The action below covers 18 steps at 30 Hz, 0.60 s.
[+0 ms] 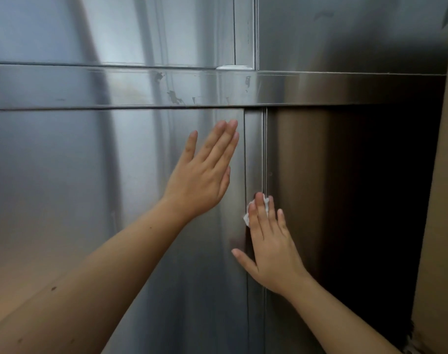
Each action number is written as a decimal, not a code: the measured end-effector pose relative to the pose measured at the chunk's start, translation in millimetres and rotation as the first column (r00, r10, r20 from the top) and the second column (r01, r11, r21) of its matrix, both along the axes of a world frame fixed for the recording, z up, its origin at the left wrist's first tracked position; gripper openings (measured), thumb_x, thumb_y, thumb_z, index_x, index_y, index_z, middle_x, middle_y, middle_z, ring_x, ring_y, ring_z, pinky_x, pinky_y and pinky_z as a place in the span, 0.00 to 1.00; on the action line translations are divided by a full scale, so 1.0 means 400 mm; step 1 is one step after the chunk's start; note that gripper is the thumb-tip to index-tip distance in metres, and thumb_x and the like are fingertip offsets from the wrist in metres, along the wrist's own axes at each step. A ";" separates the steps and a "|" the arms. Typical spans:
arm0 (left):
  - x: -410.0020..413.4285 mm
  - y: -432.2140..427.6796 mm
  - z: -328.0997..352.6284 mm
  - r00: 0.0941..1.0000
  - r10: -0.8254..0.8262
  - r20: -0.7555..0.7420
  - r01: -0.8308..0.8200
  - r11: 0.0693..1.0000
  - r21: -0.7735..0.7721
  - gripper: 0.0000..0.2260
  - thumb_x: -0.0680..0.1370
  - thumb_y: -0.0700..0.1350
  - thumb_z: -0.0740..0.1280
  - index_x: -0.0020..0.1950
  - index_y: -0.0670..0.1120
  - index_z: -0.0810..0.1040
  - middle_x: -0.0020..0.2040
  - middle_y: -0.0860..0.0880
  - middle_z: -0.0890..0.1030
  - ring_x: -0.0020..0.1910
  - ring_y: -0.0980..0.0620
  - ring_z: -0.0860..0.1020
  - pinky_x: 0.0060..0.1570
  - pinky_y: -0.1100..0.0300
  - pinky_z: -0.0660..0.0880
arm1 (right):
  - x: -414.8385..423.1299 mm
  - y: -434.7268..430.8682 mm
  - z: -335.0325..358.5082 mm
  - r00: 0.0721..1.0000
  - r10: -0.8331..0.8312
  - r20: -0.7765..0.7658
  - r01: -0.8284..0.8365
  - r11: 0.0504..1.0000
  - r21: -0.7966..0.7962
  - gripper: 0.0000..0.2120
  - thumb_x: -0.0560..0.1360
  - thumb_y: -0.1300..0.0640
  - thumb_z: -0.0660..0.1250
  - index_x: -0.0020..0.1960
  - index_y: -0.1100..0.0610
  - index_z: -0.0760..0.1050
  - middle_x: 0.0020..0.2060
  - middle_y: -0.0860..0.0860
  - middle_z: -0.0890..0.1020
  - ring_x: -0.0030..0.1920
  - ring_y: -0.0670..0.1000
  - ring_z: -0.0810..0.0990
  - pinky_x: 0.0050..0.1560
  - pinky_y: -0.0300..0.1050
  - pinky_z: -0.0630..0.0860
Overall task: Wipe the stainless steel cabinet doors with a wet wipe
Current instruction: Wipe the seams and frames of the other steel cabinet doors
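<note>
At door seam [264, 154], mid-wipe: wipe [246, 217] pinned flat under straight fingers of right hand [271, 246], not clenched, left hand [205, 172] flat and empty on left door [64, 187]; next probably a stroke down seam, even pressure.

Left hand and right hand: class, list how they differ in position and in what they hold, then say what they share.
The left hand shows nothing under it; the right hand presses a white wet wipe under its fingers. The left hand lies higher, on the left door; the right hand sits lower, over the seam between the doors. Both are flat, fingers straight, against stainless steel.
</note>
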<state>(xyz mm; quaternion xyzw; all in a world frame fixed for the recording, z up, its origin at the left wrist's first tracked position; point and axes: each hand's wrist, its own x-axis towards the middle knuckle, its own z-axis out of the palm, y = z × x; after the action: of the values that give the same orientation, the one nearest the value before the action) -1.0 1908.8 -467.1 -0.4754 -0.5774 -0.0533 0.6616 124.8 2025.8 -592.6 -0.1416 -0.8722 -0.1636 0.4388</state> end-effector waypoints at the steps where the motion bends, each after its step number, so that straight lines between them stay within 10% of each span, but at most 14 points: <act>1: -0.001 -0.001 -0.014 1.000 0.004 -0.014 -0.004 1.000 -0.014 0.24 0.82 0.46 0.44 0.77 0.39 0.54 0.76 0.42 0.58 0.75 0.46 0.56 0.70 0.43 0.52 | -0.003 -0.001 0.019 0.999 0.011 -0.030 -0.011 1.000 0.008 0.39 0.79 0.35 0.42 0.75 0.66 0.51 0.75 0.63 0.51 0.74 0.61 0.49 0.73 0.51 0.41; 18: 0.030 0.016 -0.291 0.991 -0.087 0.105 0.092 0.995 -0.038 0.24 0.80 0.47 0.52 0.75 0.39 0.59 0.75 0.42 0.57 0.75 0.45 0.57 0.71 0.43 0.49 | 0.004 -0.024 -0.144 0.996 -0.030 0.084 0.034 0.998 -0.050 0.43 0.76 0.32 0.41 0.74 0.67 0.50 0.74 0.65 0.52 0.74 0.64 0.51 0.72 0.57 0.45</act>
<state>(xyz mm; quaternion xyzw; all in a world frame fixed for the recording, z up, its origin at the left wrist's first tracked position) 10.8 1915.0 -583.4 -0.5116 -0.5899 -0.0948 0.6175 126.3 2016.3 -650.3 -0.1599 -0.8912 -0.1537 0.3957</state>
